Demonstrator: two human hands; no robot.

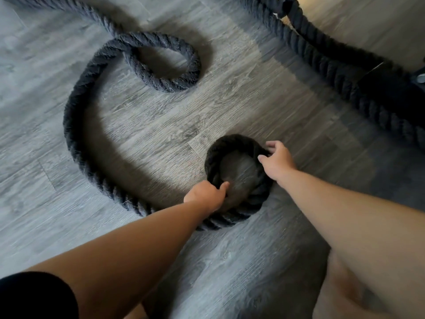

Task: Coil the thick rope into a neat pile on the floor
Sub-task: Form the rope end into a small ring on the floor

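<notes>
A thick dark grey twisted rope [73,125] snakes over the grey wood-look floor [161,125]. Near me its end is curled into one small tight ring [230,148]. My left hand [204,195] grips the ring's near left side, fingers curled over the rope. My right hand [277,161] holds the ring's far right side, thumb and fingers wrapped round it. From the ring the rope sweeps left in a wide arc, crosses itself in a loose loop [161,63] and runs off at the top left.
A second stretch of the same thick rope [333,65] runs diagonally from the top middle to the right edge. A dark object with a metal part [419,77] sits at the right edge. My bare leg [345,295] shows at the bottom right.
</notes>
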